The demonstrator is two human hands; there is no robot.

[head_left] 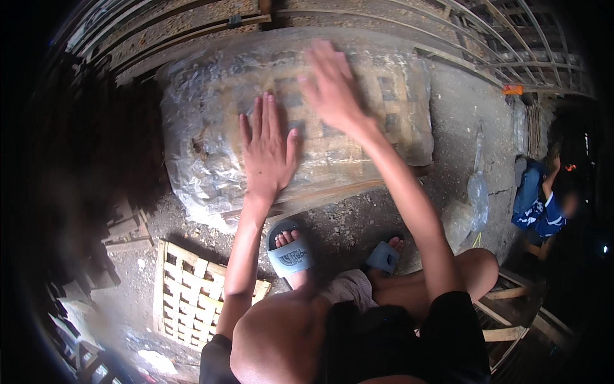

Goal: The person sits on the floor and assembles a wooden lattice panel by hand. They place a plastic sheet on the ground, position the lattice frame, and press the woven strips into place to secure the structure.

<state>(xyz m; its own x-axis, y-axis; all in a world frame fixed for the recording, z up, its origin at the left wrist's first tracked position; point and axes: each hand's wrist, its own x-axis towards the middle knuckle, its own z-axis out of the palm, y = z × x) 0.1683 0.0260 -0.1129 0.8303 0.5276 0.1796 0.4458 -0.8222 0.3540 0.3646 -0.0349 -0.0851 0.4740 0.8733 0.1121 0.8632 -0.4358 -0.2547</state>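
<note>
A wide, wrinkled sheet of clear plastic [192, 102] is spread in front of me over a flat board-like surface. Dark squares show through it in a lattice pattern, much like a woven panel [387, 115] under the film. My left hand [265, 150] lies flat on the plastic, left of its middle, with the fingers stretched out. Farther off and to the right, my right hand [331, 83] also rests palm down near the sheet's far edge, slightly blurred, fingers extended. Neither hand grips anything.
A woven wooden-strip panel [185, 288] lies on the ground at my lower left. Slatted frames [499, 51] stand along the far side. A plastic bag [478, 192] sits on the floor at right. Beyond it, a person in blue [543, 214] sits at the far right.
</note>
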